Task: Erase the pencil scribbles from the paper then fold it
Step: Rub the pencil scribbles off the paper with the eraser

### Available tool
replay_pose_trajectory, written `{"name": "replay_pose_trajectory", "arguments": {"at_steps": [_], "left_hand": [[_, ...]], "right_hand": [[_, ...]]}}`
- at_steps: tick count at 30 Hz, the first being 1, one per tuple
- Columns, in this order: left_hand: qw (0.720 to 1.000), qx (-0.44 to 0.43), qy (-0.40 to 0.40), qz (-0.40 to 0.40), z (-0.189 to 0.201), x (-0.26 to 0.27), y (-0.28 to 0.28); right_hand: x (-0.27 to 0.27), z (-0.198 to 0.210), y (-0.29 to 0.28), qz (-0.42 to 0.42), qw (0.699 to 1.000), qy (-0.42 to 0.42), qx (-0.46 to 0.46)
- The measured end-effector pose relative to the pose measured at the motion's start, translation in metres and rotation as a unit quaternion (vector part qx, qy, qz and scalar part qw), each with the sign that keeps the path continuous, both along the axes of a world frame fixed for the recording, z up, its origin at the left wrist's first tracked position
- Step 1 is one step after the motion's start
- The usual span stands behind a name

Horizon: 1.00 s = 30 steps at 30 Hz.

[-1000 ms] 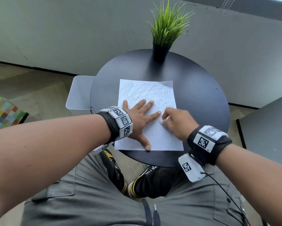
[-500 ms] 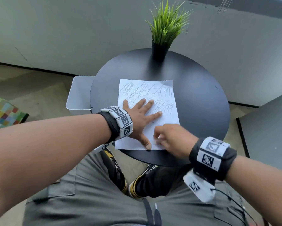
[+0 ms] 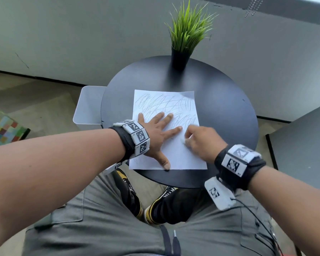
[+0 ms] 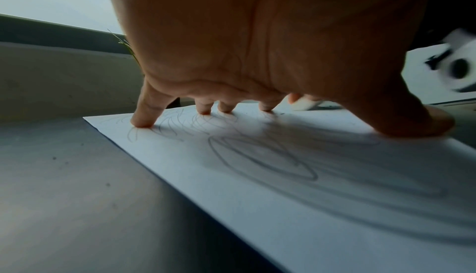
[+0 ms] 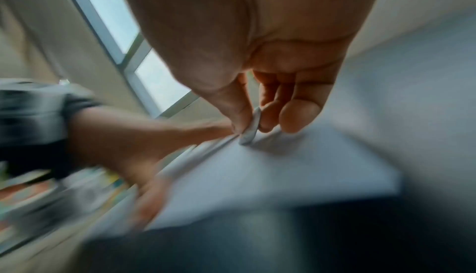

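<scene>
1. Near the middle of the paper (image 3: 166, 130), the right hand (image 3: 201, 143) now works just beside the left index fingertip; half a second ago it was lower, close to the sheet's near edge, and a second ago it sat about where it is now. That reads as a back-and-forth rubbing stroke.
2. Judging from the sheet, the lower right part looks clean, while pencil scribbles (image 3: 164, 104) cover the far half and run under the left palm in the left wrist view. So erasing seems under way and far from done, and folding has not begun.
3. Between both earlier pictures and now, the paper has kept its place on the round black table (image 3: 229, 111), its near edge close to the table's rim.
4. Pinned flat by the left hand (image 3: 155, 133), the sheet has not shifted; that hand is spread wide, fingers (image 4: 144, 114) straight with their tips pressing down, thumb stretched toward the near edge. It has not moved across the three head pictures.
5. Fingers of the right hand are curled, thumb and forefinger clamped on a small white eraser (image 5: 249, 129), whose lower end touches the paper. The wrist is raised above the sheet; blur in the right wrist view suggests fast motion.
6. Beyond the paper, a potted grass plant (image 3: 187, 34) stands at the table's far edge, well apart from the hands.
</scene>
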<state>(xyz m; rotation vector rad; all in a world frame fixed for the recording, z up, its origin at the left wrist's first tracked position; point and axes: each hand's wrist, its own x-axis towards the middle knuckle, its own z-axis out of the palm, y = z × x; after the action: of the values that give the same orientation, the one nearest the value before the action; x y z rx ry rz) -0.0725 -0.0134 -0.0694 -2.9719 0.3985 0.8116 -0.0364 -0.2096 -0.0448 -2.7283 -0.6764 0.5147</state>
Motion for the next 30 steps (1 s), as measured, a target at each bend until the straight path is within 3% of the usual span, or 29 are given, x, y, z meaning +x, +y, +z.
{"name": "replay_pose_trajectory", "arguments": {"at_steps": [2, 4, 9, 14, 16, 19, 21, 26, 30], "left_hand": [[1.000, 0.003, -0.004, -0.003, -0.001, -0.001, 0.000], [1.000, 0.006, -0.005, -0.005, -0.001, -0.001, 0.000], [1.000, -0.007, -0.018, -0.011, -0.002, -0.007, 0.003], [0.999, -0.034, -0.025, -0.019, -0.004, -0.013, 0.015], [0.999, -0.033, -0.021, -0.015, -0.004, -0.012, 0.015], [0.999, -0.018, -0.015, -0.026, -0.004, -0.010, 0.012], [0.999, -0.012, -0.015, -0.033, -0.004, -0.009, 0.013], [0.999, -0.012, -0.008, -0.035, -0.003, -0.010, 0.015], [0.999, -0.016, -0.013, -0.025, -0.006, -0.013, 0.013]], "right_hand": [[-0.030, -0.002, 0.008, 0.090, 0.995, 0.035, -0.015], [-0.036, -0.002, 0.012, 0.122, 0.990, 0.063, -0.018], [0.018, 0.007, -0.004, -0.011, 0.996, 0.084, 0.002], [0.025, 0.004, -0.014, -0.041, 0.995, 0.092, 0.005], [0.016, 0.001, -0.013, -0.024, 0.998, 0.065, 0.008], [-0.009, -0.004, -0.011, 0.091, 0.995, 0.037, -0.032], [-0.011, -0.003, -0.010, 0.121, 0.991, 0.040, -0.041], [0.021, 0.000, -0.016, 0.006, 1.000, 0.021, -0.001], [-0.023, -0.005, -0.002, 0.154, 0.985, 0.062, -0.055]]}}
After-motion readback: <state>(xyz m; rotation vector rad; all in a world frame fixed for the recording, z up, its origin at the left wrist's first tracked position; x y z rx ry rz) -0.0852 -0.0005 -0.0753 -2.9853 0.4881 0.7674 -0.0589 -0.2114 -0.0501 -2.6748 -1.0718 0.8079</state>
